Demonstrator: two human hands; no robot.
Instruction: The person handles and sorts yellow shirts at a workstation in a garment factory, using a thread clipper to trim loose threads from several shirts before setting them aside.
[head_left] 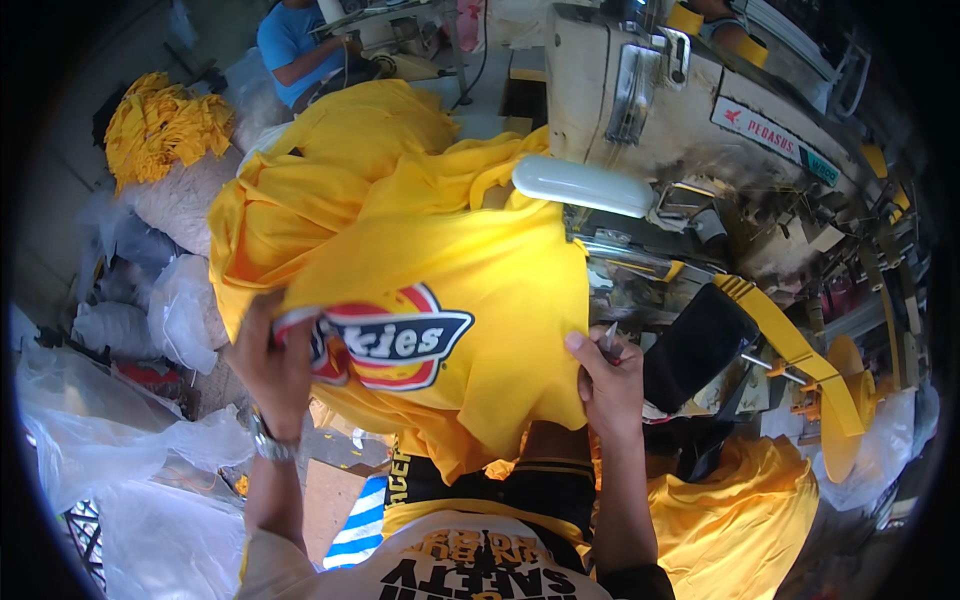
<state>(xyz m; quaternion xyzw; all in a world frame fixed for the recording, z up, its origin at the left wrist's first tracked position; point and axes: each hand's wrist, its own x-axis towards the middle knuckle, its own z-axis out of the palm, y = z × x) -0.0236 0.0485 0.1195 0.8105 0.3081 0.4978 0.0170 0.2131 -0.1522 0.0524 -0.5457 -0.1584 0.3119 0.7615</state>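
The left grip (pixel 272 362), blurred, and right grip (pixel 612 378) grasp one yellow fabric panel (pixel 520 270), its single emblem (pixel 405 340) partly obscured; one pointed tool (pixel 610 338) is mostly hidden.

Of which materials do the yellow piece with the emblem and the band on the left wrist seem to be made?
Yellow piece: probably soft, matte fabric; it drapes in loose folds.

Wrist band: perhaps shiny metal, from its silvery glint.
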